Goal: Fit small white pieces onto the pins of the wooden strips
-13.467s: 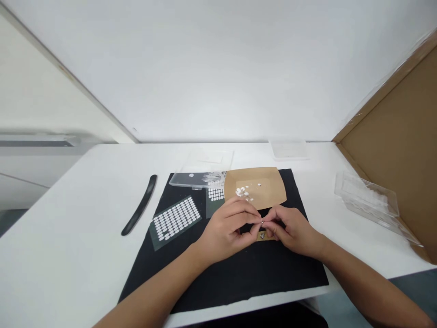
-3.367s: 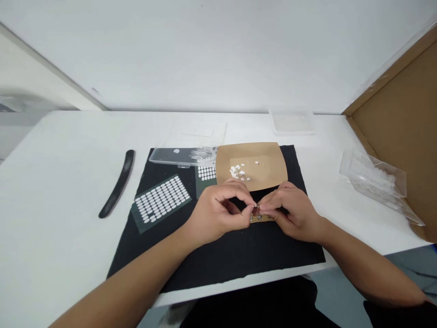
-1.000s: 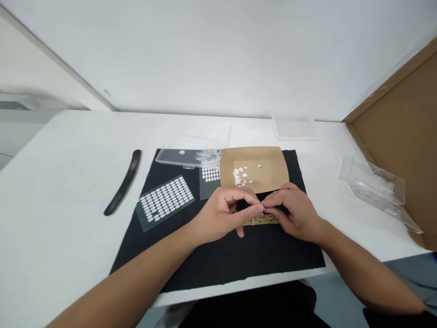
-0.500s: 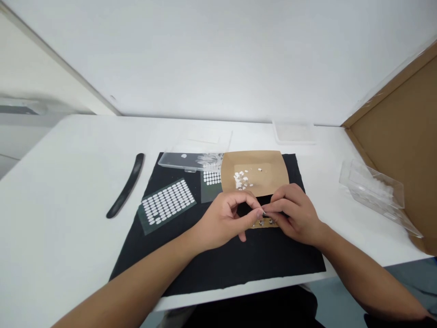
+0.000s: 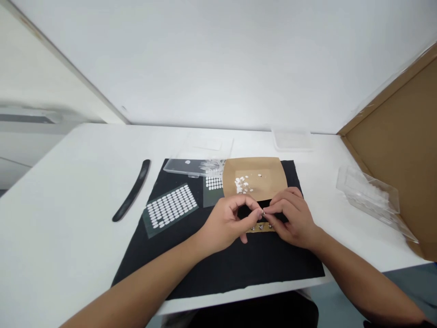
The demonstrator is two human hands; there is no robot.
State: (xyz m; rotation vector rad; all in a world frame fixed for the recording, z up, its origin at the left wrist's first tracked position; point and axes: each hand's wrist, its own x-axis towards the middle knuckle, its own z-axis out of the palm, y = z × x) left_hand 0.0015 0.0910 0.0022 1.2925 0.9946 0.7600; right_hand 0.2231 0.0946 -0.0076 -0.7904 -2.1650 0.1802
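Observation:
My left hand point(image 5: 229, 221) and my right hand point(image 5: 292, 217) meet fingertip to fingertip over a black mat point(image 5: 218, 259). Both are closed in a pinch on a tiny shiny piece point(image 5: 263, 213) that I cannot make out. Just below the fingertips lies a small brown card strip point(image 5: 261, 227) with a few small metal pieces on it. Behind the hands sits a brown paper tray point(image 5: 254, 177) holding several small white bits point(image 5: 243, 184).
Two green sheets of white oval dots point(image 5: 170, 211) lie on the mat's left part. A clear flat case point(image 5: 191, 166) sits at the mat's far edge. A black curved tool point(image 5: 132, 195) rests on the white table at left. Clear plastic containers point(image 5: 370, 198) and a cardboard panel point(image 5: 403, 150) stand at right.
The hands stay together in the same pinch over the card strip. The view has tilted slightly, so everything sits a little lower in the frame.

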